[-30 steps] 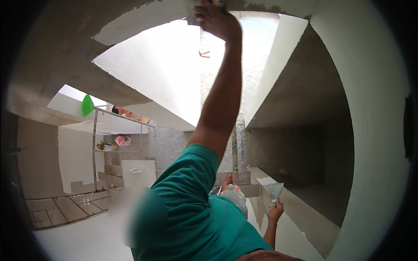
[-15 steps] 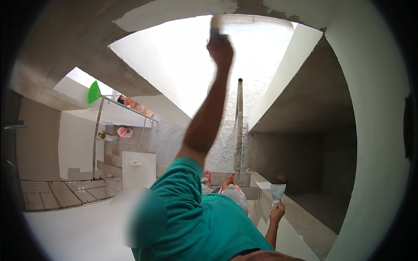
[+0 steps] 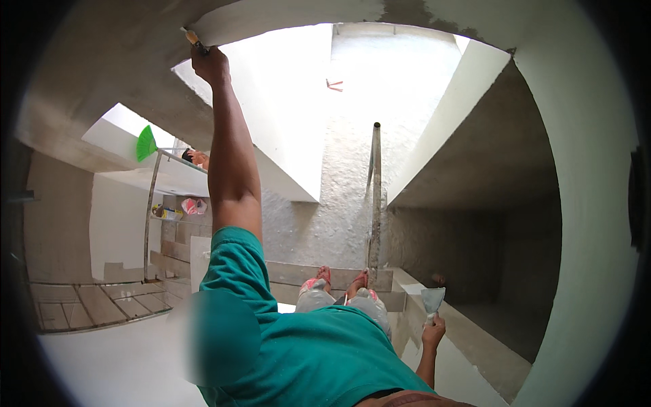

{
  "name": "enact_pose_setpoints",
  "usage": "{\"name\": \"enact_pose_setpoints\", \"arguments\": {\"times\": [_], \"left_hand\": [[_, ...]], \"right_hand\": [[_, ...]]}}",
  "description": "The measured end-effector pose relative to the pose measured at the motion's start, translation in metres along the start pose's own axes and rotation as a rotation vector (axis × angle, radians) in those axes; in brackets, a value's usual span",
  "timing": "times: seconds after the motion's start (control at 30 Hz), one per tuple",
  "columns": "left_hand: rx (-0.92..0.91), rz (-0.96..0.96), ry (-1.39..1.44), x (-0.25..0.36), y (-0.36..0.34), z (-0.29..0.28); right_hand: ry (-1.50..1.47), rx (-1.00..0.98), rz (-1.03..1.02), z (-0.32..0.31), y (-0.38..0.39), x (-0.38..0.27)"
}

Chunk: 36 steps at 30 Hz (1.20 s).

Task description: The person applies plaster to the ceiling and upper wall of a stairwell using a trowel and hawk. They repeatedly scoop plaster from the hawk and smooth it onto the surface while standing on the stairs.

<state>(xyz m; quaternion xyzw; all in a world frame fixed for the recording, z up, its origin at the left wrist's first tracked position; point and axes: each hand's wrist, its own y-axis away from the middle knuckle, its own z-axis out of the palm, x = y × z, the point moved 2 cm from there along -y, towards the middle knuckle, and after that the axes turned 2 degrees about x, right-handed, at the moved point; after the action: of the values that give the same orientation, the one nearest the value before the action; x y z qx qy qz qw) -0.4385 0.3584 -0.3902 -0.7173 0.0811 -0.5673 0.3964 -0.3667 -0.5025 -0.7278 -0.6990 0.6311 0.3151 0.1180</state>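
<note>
My left hand (image 3: 210, 62) is raised high, closed on a small tool (image 3: 196, 41) with a pale and dark body, a brush or scraper; its tip is at the patchy grey plaster surface (image 3: 122, 64) above. My right hand (image 3: 432, 329) hangs low at my side, closed on the handle of a wide putty knife (image 3: 432, 297), blade upward, beside a concrete ledge (image 3: 475, 339). My feet (image 3: 324, 275) in sandals stand on planks (image 3: 285, 271).
A metal pole (image 3: 374, 197) rises beside my feet. Scaffold railing (image 3: 153, 190) at left has a green broom (image 3: 146, 144), a red-and-white bag (image 3: 194, 205) and a yellow packet (image 3: 169, 212) near it. Another person (image 3: 196, 157) is partly visible behind it. A dark recess (image 3: 488, 251) lies at right.
My left arm has swung from the upper middle leftward along the plaster with the tool. My right hand with the putty knife has hardly moved.
</note>
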Motion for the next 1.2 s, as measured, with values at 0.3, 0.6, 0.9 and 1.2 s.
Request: {"name": "enact_pose_setpoints", "arguments": {"times": [0.3,0.6,0.9,1.2], "left_hand": [[-0.053,0.032,0.072,0.13,0.136,0.079],[-0.066,0.195,-0.244,0.244,0.284,0.178],[-0.488,-0.395,0.829,0.234,0.339,0.105],[-0.788,-1.016,1.056,0.179,0.382,-0.091]], "right_hand": [[-0.017,-0.029,0.151,0.002,0.016,0.036],[-0.005,0.071,0.143,-0.018,0.032,0.04],[0.026,0.099,0.059,-0.047,-0.007,-0.007],[-0.358,-0.101,-0.348,-0.118,-0.085,-0.294]]}}
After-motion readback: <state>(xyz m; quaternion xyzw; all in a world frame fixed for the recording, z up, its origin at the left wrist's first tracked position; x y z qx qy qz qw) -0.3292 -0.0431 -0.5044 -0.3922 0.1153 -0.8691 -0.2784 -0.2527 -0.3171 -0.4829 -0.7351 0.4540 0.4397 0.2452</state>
